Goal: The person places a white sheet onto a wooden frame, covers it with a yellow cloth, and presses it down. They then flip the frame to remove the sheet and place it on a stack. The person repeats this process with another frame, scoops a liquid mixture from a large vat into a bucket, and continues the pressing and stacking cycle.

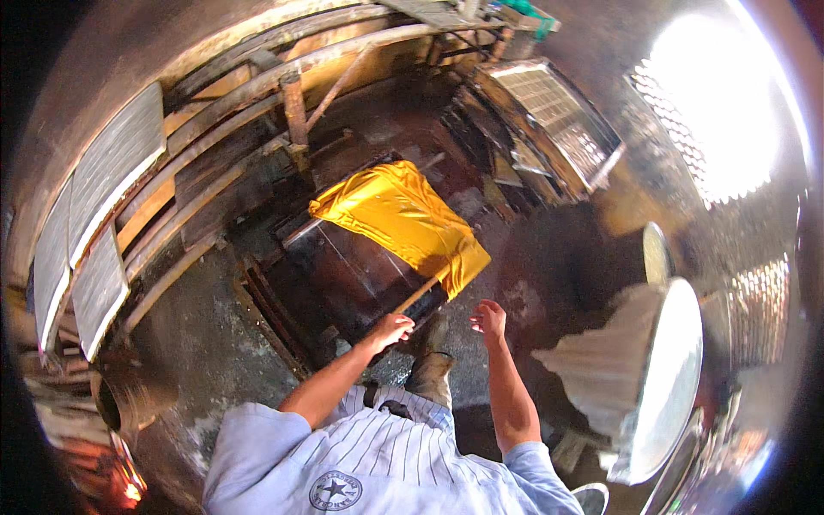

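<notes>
A bright yellow cloth (403,215) lies wrinkled over the far and right part of a dark, flat, framed panel (343,275) in front of me. From under the cloth's near right corner a thin wooden stick (416,294) slants toward me. My left hand (393,330) is closed at the stick's near end, beside the panel's near edge. To the right and off the panel, my right hand (489,318) hangs in the air near the cloth's near corner. Its fingers are loosely curled and a little apart, with nothing visible in them.
Wooden racks (296,112) with grey panels (116,172) run along the left and back. A framed screen (554,112) leans at the back right. A large pale round vessel (665,382) stands at my right. Fire (131,491) glows at the lower left.
</notes>
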The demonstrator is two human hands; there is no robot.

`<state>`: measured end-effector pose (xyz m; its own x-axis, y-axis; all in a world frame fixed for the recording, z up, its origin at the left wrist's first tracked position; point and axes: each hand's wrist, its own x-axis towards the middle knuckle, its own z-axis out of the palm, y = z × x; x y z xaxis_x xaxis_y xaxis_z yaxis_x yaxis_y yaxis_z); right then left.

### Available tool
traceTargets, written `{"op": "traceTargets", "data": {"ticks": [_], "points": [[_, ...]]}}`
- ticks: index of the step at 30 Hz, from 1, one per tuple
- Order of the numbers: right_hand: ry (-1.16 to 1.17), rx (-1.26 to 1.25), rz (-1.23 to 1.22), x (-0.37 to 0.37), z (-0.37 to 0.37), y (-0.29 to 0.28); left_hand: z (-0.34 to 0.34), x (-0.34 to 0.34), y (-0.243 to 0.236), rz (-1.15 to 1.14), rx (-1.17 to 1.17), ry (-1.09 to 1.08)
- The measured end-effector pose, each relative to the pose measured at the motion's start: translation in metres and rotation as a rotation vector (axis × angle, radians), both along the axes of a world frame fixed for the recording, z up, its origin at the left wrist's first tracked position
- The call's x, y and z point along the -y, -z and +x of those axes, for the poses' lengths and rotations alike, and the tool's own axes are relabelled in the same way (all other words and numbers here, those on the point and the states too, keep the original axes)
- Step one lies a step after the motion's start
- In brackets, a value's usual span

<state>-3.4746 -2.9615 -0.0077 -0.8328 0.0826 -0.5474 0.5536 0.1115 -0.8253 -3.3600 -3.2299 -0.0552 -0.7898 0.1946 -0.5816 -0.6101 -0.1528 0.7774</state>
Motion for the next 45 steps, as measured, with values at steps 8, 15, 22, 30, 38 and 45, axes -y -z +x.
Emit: {"op": "traceTargets", "data": {"ticks": [8, 15, 22, 30, 38, 45], "points": [[-0.285, 0.546, 0.138, 0.047, -0.166, 0.119, -0.137, -0.102, 0.079, 0.529, 0.491, -0.717], [-0.403, 0.683, -0.168, 0.043, -0.199, 0.233, -0.195, -0.145, 0.14, 0.938, 0.307, -1.276], [-0.343, 0.482, -0.12, 0.073, -0.188, 0.15, -0.213, -0.182, 0.173, -0.457, 1.001, -1.152], [-0.692, 0.181, -0.047, 0.038, -0.213, 0.191, -0.251, -0.155, 0.096, -0.452, 0.931, -1.2], [-0.608, 0.535, 0.021, 0.048, -0.179, 0.087, -0.204, -0.182, 0.063, -0.41, 1.023, -1.268], [-0.754, 0.504, 0.276, -0.078, -0.159, 0.191, -0.154, -0.257, 0.099, -0.364, 0.748, -0.967]]}}
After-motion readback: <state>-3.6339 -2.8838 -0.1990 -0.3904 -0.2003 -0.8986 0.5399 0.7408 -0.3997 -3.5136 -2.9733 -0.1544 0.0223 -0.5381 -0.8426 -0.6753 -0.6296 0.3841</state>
